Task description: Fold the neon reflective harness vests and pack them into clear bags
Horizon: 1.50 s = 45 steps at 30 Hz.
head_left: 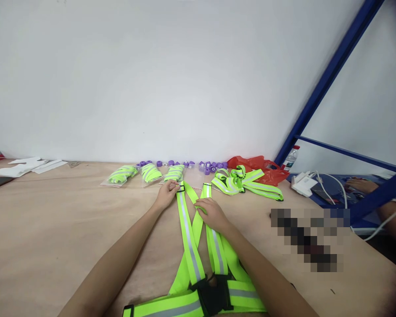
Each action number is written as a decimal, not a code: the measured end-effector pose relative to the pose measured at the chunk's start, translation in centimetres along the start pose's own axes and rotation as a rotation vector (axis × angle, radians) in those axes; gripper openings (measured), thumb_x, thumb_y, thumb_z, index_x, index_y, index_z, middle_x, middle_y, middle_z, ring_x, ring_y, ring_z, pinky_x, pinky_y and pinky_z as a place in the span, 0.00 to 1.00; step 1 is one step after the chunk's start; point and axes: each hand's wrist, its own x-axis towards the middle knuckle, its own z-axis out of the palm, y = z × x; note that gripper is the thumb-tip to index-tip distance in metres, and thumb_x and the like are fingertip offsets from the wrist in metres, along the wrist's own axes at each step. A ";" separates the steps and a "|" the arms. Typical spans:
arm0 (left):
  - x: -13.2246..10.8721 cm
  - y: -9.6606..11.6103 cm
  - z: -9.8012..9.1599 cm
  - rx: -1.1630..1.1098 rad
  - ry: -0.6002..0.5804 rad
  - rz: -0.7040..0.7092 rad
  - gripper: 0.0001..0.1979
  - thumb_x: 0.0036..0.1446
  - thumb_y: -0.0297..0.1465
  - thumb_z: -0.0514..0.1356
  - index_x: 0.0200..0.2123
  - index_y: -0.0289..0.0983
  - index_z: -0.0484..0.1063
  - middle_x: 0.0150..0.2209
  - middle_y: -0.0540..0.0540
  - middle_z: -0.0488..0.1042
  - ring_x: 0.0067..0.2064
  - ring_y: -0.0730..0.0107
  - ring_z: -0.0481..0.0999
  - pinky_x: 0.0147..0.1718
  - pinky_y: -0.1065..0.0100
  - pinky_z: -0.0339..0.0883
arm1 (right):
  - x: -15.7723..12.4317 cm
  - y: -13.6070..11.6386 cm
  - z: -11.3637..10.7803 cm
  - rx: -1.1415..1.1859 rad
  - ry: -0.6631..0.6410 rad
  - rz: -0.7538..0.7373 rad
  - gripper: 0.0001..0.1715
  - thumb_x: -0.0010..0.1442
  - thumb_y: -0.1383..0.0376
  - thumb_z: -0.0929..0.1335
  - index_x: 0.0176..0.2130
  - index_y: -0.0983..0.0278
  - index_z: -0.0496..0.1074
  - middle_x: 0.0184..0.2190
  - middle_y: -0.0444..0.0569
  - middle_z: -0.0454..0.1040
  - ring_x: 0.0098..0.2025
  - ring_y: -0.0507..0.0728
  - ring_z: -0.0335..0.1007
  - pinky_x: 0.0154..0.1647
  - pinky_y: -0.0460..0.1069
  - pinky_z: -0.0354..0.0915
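A neon-yellow reflective vest (192, 246) made of grey-striped straps lies spread on the table in front of me. Its dark centre piece (214, 296) is near the bottom edge, with a wide belt strap running out to both sides. My left hand (168, 194) pinches the far end of the left shoulder strap, at a small black slider buckle (181, 188). My right hand (212, 214) has its fingers curled on the right-hand straps, a little nearer to me. Its palm side and part of the straps under it are hidden.
Several bagged vests (121, 174) and purple rolls (212, 168) line the wall. Another loose vest (239, 181) lies by a red plastic bag (262, 167). White papers (26, 166) are at left. At right are a blue metal frame (330, 75), a white charger (303, 184) and another person's hand (361, 185).
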 end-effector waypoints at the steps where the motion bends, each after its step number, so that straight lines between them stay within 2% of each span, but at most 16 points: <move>1: 0.0 0.0 0.0 0.002 0.003 -0.002 0.15 0.54 0.43 0.64 0.38 0.38 0.68 0.25 0.52 0.74 0.30 0.65 0.74 0.31 0.68 0.62 | 0.0 0.0 0.0 0.000 -0.002 0.003 0.16 0.63 0.70 0.65 0.47 0.59 0.78 0.48 0.50 0.79 0.52 0.61 0.71 0.54 0.58 0.66; 4: 0.0 0.0 -0.1 0.014 0.011 -0.003 0.18 0.55 0.43 0.63 0.43 0.38 0.69 0.29 0.48 0.78 0.34 0.61 0.78 0.33 0.66 0.65 | 0.0 -0.1 0.0 -0.001 -0.012 0.014 0.16 0.63 0.70 0.65 0.47 0.59 0.78 0.49 0.50 0.79 0.52 0.61 0.71 0.55 0.59 0.66; 7: -0.1 0.1 -0.2 0.043 0.017 -0.005 0.19 0.56 0.43 0.61 0.46 0.38 0.70 0.29 0.48 0.79 0.34 0.59 0.78 0.33 0.65 0.67 | 0.1 -0.2 -0.2 -0.009 -0.037 0.025 0.16 0.64 0.69 0.65 0.48 0.59 0.77 0.50 0.51 0.78 0.53 0.62 0.70 0.56 0.59 0.65; 12: 0.0 0.1 -0.2 0.120 0.031 -0.015 0.17 0.55 0.43 0.62 0.44 0.38 0.72 0.31 0.47 0.80 0.36 0.57 0.79 0.36 0.63 0.67 | 0.5 -0.1 -0.8 -0.012 -0.103 0.015 0.16 0.64 0.68 0.65 0.49 0.61 0.77 0.51 0.52 0.78 0.54 0.63 0.71 0.56 0.59 0.65; 14: 0.1 0.0 -0.2 0.158 0.045 -0.020 0.16 0.53 0.42 0.64 0.41 0.38 0.74 0.29 0.48 0.79 0.36 0.58 0.78 0.37 0.62 0.67 | 0.6 0.0 -1.1 -0.009 -0.136 0.006 0.16 0.64 0.67 0.65 0.49 0.60 0.78 0.51 0.51 0.78 0.55 0.62 0.71 0.56 0.58 0.66; 18: 0.2 -0.1 -0.1 0.182 0.055 -0.022 0.16 0.48 0.40 0.68 0.38 0.38 0.76 0.21 0.54 0.70 0.30 0.62 0.74 0.35 0.64 0.65 | 0.6 0.1 -1.6 -0.021 -0.181 0.015 0.18 0.63 0.67 0.65 0.50 0.61 0.77 0.52 0.52 0.78 0.56 0.62 0.71 0.57 0.58 0.65; 22: 0.4 -0.2 0.1 0.076 0.034 -0.023 0.20 0.47 0.39 0.69 0.42 0.37 0.75 0.23 0.53 0.72 0.29 0.66 0.73 0.32 0.66 0.66 | 0.5 -0.1 -1.7 -0.041 -0.209 0.027 0.19 0.64 0.66 0.65 0.53 0.61 0.76 0.54 0.53 0.76 0.58 0.63 0.70 0.59 0.58 0.64; 24: 0.6 -0.3 0.2 0.005 0.046 -0.044 0.21 0.48 0.41 0.69 0.43 0.36 0.75 0.22 0.54 0.71 0.25 0.68 0.72 0.28 0.68 0.64 | 0.5 -0.3 -1.6 -0.046 -0.225 0.025 0.20 0.64 0.65 0.65 0.54 0.60 0.75 0.57 0.53 0.75 0.60 0.63 0.68 0.61 0.59 0.63; 28: 1.5 -0.8 0.2 -0.118 0.128 -0.114 0.23 0.48 0.44 0.69 0.42 0.34 0.74 0.19 0.54 0.68 0.20 0.72 0.68 0.21 0.70 0.61 | 0.3 -0.8 -1.4 -0.064 -0.276 0.031 0.23 0.68 0.63 0.62 0.60 0.56 0.70 0.62 0.51 0.69 0.68 0.65 0.57 0.65 0.65 0.54; 32: 2.4 -1.1 0.1 -0.196 0.186 -0.167 0.21 0.54 0.42 0.66 0.44 0.33 0.73 0.27 0.47 0.75 0.26 0.71 0.76 0.27 0.69 0.70 | 0.0 -0.9 -1.3 -0.064 -0.299 0.027 0.24 0.71 0.61 0.59 0.63 0.55 0.66 0.66 0.50 0.64 0.70 0.63 0.51 0.67 0.66 0.50; 35: 2.5 -1.0 -0.2 -0.175 0.173 -0.197 0.20 0.56 0.36 0.65 0.48 0.31 0.71 0.30 0.45 0.76 0.29 0.68 0.80 0.31 0.67 0.73 | -0.3 -0.9 -1.3 -0.058 -0.303 0.040 0.24 0.71 0.60 0.58 0.64 0.55 0.65 0.67 0.50 0.62 0.71 0.63 0.50 0.68 0.65 0.48; 38: 2.0 -0.4 -0.3 -0.072 0.129 -0.215 0.20 0.53 0.33 0.66 0.48 0.30 0.71 0.28 0.46 0.76 0.25 0.68 0.78 0.26 0.67 0.72 | -0.3 -0.9 -1.2 -0.069 -0.304 0.049 0.24 0.71 0.60 0.58 0.63 0.55 0.65 0.67 0.50 0.62 0.71 0.62 0.50 0.68 0.66 0.48; 41: 1.4 1.0 -0.3 0.068 0.131 -0.194 0.22 0.50 0.33 0.68 0.48 0.32 0.72 0.28 0.48 0.75 0.20 0.71 0.72 0.22 0.69 0.67 | 0.1 -1.2 -1.3 -0.098 -0.312 0.038 0.24 0.71 0.61 0.59 0.62 0.56 0.67 0.65 0.50 0.65 0.70 0.62 0.52 0.67 0.66 0.49; 43: 0.8 2.4 -0.5 0.149 0.135 -0.177 0.25 0.48 0.33 0.69 0.50 0.33 0.71 0.30 0.48 0.75 0.21 0.72 0.71 0.23 0.69 0.65 | 0.4 -1.6 -2.1 -0.120 -0.303 0.018 0.23 0.69 0.62 0.61 0.61 0.57 0.68 0.64 0.52 0.66 0.68 0.63 0.56 0.67 0.66 0.50; 45: -0.3 4.4 -1.2 0.205 0.107 -0.169 0.27 0.47 0.34 0.70 0.51 0.34 0.70 0.31 0.48 0.75 0.23 0.70 0.72 0.24 0.69 0.65 | 0.1 -2.0 -4.2 -0.119 -0.242 -0.002 0.24 0.66 0.62 0.65 0.61 0.59 0.69 0.64 0.54 0.67 0.67 0.65 0.59 0.67 0.65 0.53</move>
